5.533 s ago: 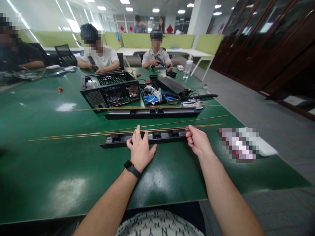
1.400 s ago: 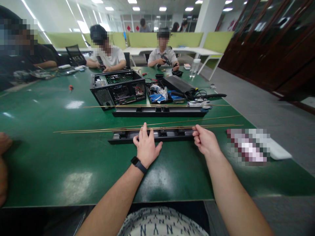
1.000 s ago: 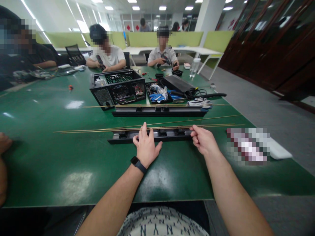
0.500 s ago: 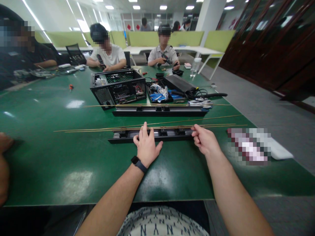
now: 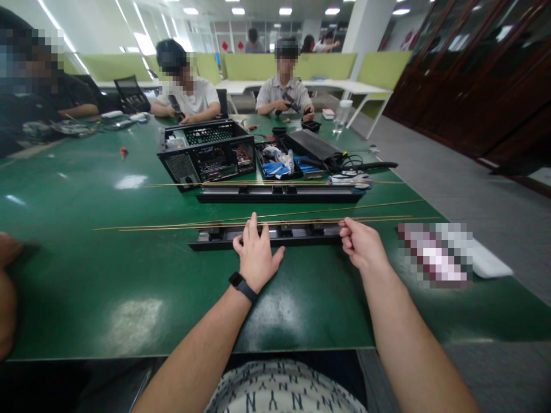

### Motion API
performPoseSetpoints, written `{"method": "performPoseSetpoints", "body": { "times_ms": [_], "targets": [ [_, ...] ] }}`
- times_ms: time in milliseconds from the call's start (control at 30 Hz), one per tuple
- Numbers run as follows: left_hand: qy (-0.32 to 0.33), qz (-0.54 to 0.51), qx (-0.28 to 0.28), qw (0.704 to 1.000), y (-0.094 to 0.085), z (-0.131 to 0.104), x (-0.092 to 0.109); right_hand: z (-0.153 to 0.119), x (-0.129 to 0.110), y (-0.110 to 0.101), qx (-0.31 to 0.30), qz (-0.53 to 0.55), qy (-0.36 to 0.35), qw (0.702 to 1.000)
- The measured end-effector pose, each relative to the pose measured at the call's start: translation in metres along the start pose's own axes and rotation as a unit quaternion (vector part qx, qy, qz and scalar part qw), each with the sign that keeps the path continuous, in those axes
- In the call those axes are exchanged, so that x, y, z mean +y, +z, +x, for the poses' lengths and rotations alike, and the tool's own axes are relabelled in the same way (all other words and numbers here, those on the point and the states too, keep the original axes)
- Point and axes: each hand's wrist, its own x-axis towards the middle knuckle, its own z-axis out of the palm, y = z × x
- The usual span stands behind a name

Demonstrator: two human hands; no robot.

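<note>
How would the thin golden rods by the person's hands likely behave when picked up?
The thin golden rods look springy rather than floppy, running nearly straight past the near black rail. Being so slender, they are probably light. They may roll if round, though their cross-section is too small to tell.

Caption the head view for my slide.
Left hand spread over a black channel, right hand pinching a thin golden rod.

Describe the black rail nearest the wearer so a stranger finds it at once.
On the green table, find the open black computer case. Coming nearer, pass the far rail and stop at the near rail, similar in shape. It alone has the left hand spread over its middle and the right hand by its right end.
</note>
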Motion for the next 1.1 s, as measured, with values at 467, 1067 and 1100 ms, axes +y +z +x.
{"method": "performPoseSetpoints", "body": {
  "times_ms": [467, 1067, 1100],
  "targets": [
    [-0.003, 0.007, -0.004, 1.000, -0.0001, -0.0003, 0.0008, -0.0051, 0.0007, 0.0045, -0.032, -0.018, 0.016, 0.999],
    [0.001, 0.001, 0.003, 1.000, 0.0012, -0.0007, 0.0001, -0.0021, 0.0015, 0.0026, -0.029, -0.021, 0.014, 0.999],
    [0.002, 0.002, 0.005, 1.000, 0.0018, -0.0007, 0.0000, -0.0024, 0.0018, 0.0028, -0.031, -0.021, 0.013, 0.999]
  ]
}}
